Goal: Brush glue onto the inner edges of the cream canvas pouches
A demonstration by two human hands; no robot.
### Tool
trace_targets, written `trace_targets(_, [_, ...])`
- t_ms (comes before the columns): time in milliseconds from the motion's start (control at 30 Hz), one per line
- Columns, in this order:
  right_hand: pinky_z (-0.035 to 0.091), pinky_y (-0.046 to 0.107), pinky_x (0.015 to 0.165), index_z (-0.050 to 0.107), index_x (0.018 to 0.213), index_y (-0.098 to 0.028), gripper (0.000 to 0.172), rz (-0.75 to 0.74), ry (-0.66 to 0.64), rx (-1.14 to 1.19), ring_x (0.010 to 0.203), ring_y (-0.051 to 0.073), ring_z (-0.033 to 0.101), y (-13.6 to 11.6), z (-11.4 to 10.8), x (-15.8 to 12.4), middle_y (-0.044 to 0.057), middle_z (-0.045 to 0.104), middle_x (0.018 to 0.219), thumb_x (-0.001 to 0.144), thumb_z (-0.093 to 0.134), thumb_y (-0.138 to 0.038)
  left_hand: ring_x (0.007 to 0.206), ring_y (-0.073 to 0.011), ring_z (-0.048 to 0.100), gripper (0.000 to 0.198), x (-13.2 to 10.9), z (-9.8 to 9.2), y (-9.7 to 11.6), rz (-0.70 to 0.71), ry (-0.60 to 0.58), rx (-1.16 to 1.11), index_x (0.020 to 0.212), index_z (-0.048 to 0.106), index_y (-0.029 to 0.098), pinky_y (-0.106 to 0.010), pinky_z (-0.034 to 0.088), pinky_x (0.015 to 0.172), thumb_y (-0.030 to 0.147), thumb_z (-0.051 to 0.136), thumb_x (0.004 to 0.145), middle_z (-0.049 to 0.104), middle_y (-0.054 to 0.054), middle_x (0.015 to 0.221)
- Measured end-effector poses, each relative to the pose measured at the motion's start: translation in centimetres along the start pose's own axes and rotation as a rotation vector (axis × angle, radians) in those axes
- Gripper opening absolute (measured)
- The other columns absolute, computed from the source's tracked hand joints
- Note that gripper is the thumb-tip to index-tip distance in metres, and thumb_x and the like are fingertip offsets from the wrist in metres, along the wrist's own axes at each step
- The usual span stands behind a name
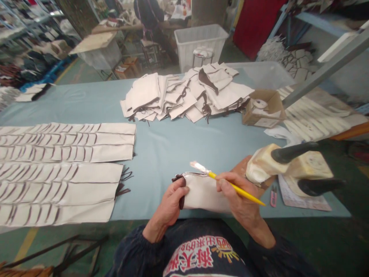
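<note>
A cream fabric piece (206,194) with dark brown trim lies at the front edge of the table, close to my body. My left hand (172,198) pinches its left end by the dark edging. In my right hand (240,198) is a paintbrush (238,188) with a yellow handle, its whitish bristles pointing up and left over the piece's far edge. Whether the bristles touch the fabric I cannot tell. Right of that hand stand two cream plastic containers (263,163) with black handles sticking out, on a brown board (242,169).
Overlapping rows of cream pieces (60,142) cover the table's left side. A loose heap of similar pieces (184,94) lies at the back, beside a cardboard box (263,107). Pink-handled snips (273,197) lie at right. A slanted grey metal bar (325,71) crosses the right side. A person (148,15) is at the far table.
</note>
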State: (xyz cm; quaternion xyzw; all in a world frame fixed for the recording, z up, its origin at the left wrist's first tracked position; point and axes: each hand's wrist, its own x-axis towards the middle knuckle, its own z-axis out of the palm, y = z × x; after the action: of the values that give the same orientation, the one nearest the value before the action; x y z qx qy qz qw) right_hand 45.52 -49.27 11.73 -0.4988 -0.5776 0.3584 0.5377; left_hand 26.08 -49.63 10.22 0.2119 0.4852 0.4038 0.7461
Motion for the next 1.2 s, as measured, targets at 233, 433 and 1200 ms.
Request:
trace_targets(233, [0.034,0.020,0.039,0.071,0.080,-0.019,0.044,0.321,0.102,0.286,0.041,0.009,0.044,0.0,0.3,0.3,-0.003,0.056,0.050,0.093,0.069,-0.061,0.069,-0.0131,0.058,0.035,0.2,-0.8,0.1,-0.026,-0.046,0.057,0.104,0.080,0.015,-0.021,0.045,0.064,0.029,0.074,0.072,0.077,-0.004,0.089])
trace_targets(433, [0.034,0.019,0.036,0.069,0.080,-0.017,0.052,0.418,0.080,0.255,0.038,0.009,0.042,0.4,1.7,1.0,-0.003,0.055,0.047,0.089,0.068,-0.068,0.066,-0.0127,0.057,0.036,0.2,-0.7,-0.3,-0.020,-0.118,0.030,0.106,0.080,0.015,-0.021,0.044,0.063,0.030,0.077,0.073,0.077,-0.004,0.086])
trace_targets(1200, [0.055,0.030,0.060,0.071,0.096,-0.024,0.018,-0.169,0.110,-0.096,0.063,0.018,0.067,1.0,2.2,-0.5,0.001,0.071,0.071,0.104,0.059,-0.034,0.085,-0.0236,0.072,0.030,0.6,-0.1,-0.1,-0.046,0.030,-0.137,0.093,0.076,0.014,-0.027,0.053,0.073,0.025,0.077,0.066,0.079,-0.007,0.086])
